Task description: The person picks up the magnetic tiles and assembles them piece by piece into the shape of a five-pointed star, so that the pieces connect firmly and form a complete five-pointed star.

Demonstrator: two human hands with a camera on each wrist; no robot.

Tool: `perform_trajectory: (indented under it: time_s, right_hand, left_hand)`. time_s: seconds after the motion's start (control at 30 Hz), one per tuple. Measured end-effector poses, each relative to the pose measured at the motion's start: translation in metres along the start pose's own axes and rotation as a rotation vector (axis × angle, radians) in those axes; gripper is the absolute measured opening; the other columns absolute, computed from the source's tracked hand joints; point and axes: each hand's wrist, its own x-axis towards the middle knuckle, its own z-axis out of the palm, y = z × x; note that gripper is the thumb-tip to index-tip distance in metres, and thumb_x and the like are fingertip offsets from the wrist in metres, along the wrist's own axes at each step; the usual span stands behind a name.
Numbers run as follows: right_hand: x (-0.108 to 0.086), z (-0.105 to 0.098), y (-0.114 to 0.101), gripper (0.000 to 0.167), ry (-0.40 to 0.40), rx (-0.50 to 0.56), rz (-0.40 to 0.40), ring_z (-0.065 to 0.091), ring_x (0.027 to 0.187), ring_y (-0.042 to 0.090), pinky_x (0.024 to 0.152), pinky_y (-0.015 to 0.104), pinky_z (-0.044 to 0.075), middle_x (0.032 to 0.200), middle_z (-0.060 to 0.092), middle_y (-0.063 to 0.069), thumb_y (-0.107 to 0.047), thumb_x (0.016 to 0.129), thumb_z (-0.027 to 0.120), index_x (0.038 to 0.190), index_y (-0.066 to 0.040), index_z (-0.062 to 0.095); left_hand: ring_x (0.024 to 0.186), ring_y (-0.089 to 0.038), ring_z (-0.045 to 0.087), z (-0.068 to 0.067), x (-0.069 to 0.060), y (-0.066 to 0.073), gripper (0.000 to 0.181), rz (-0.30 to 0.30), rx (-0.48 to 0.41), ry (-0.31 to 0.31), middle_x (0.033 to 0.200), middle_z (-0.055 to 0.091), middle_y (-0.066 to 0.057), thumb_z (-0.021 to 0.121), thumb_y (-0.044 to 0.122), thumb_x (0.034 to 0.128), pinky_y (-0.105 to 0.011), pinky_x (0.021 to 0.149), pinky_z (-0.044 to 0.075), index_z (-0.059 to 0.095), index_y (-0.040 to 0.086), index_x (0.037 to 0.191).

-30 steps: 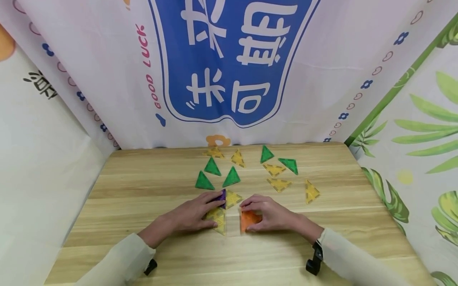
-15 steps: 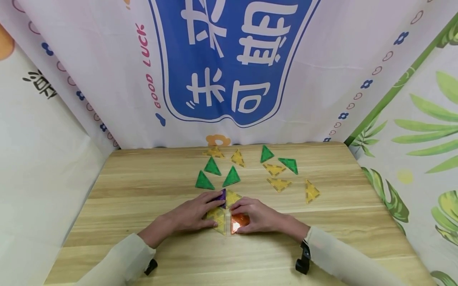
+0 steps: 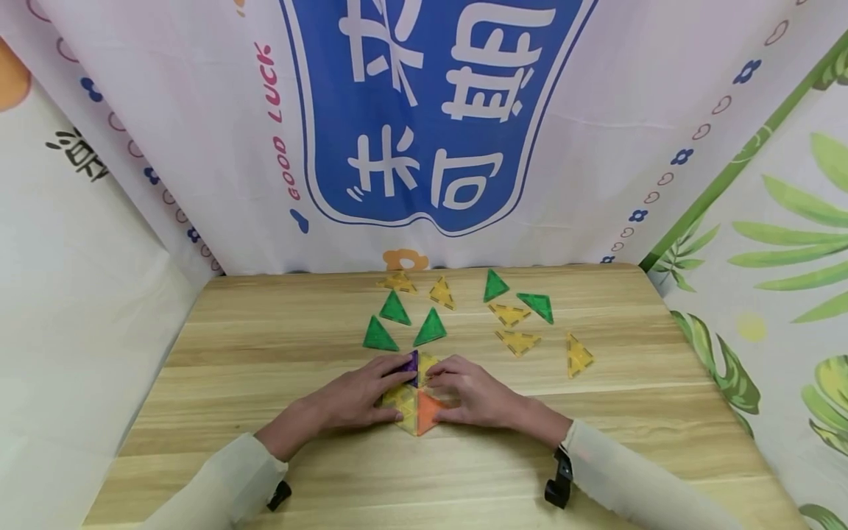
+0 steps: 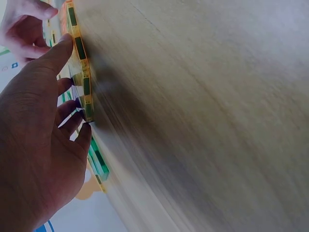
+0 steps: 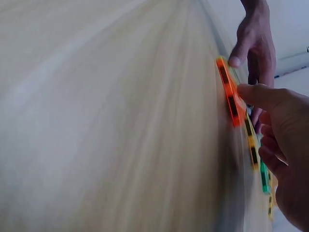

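Observation:
My left hand [image 3: 361, 394] lies with bent, spread fingers on a purple triangular tile [image 3: 412, 368] and yellow tiles [image 3: 407, 412], its thumb resting on the yellow. An orange triangular tile [image 3: 427, 411] sits edge to edge against that yellow tile, on its right. The thumb of my right hand [image 3: 480, 394] touches the orange tile, while its fingers reach over another yellow tile [image 3: 426, 364] above. In the right wrist view, the thumb tip lies on top of the orange tile [image 5: 228, 92]. Part of the purple tile is hidden under my left fingers.
Green triangles [image 3: 380, 336] and yellow triangles [image 3: 517, 341] lie scattered on the wooden table [image 3: 265, 353] beyond my hands. One yellow triangle [image 3: 578, 355] is farther right. A printed cloth [image 3: 583, 177] hangs along the table's back edge.
The orange tile has moved left with my right hand and now meets the yellow tile. My right fingers have shifted onto the upper yellow tile. My left hand has stayed in place.

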Motion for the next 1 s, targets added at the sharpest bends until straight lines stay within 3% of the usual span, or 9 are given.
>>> perform_trajectory:
  time_s: [0.13,0.4,0.7,1.0]
  right_hand:
    - [-0.005,-0.002,0.004,0.05,0.01,-0.009,0.064,0.058,0.133,0.024,0.111,0.041,0.051,0.141,0.064,0.012,-0.035,0.088,0.089,0.124,-0.003,0.075]
    - [0.004,0.004,0.003,0.053,-0.056,0.019,0.106,0.054,0.139,0.025,0.116,0.042,0.046,0.147,0.061,0.011,-0.038,0.092,0.085,0.13,-0.003,0.073]
    - [0.033,0.023,-0.011,0.051,-0.065,0.036,0.093,0.052,0.138,0.026,0.116,0.039,0.045,0.145,0.061,0.011,-0.038,0.091,0.086,0.127,-0.004,0.074]
    - [0.068,0.041,-0.021,0.056,-0.087,0.076,0.103,0.053,0.139,0.024,0.118,0.035,0.042,0.145,0.062,0.009,-0.039,0.089,0.087,0.131,-0.005,0.073]
  left_hand:
    - [0.157,-0.032,0.031,0.001,-0.003,0.0,0.073,0.0,0.012,0.001,0.174,0.026,-0.012,0.068,0.046,0.1036,-0.052,0.115,0.046,0.042,0.012,0.163]
    - [0.156,-0.034,0.034,0.001,-0.016,-0.006,0.072,-0.016,-0.005,0.024,0.173,0.028,-0.014,0.069,0.044,0.1033,-0.053,0.114,0.047,0.044,0.012,0.162]
    - [0.149,-0.037,0.044,-0.004,-0.049,-0.023,0.07,0.002,0.002,0.087,0.166,0.039,-0.018,0.072,0.041,0.1015,-0.055,0.109,0.051,0.049,0.009,0.159]
    - [0.147,-0.038,0.046,-0.01,-0.082,-0.043,0.07,-0.076,-0.012,0.084,0.166,0.041,-0.015,0.074,0.045,0.0998,-0.057,0.108,0.05,0.052,0.011,0.157]
